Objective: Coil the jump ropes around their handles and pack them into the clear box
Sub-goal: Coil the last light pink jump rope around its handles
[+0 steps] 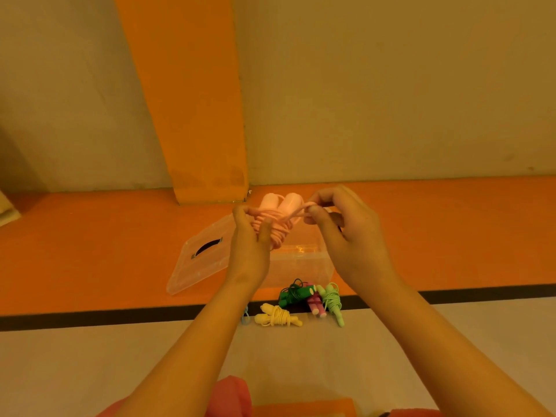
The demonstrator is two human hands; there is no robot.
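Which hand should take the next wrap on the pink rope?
Right hand: it pinches the free strand of the pink rope. Left hand grips the coiled handles, so it likely just steadies.

Pink rope [281, 215] held up above the box, two pale handles side by side pointing up, cord mostly wound round them with the last bit pulled out to the right. Clear box [301, 266] sat open on the orange strip, lid [192, 272] flat just left of it, dark slot showing. Four more coiled up just in front of the box: green rope [293, 294], magenta rope [316, 305] and mint rope [332, 302] bunched together, yellow rope [276, 317] a little left and nearer.
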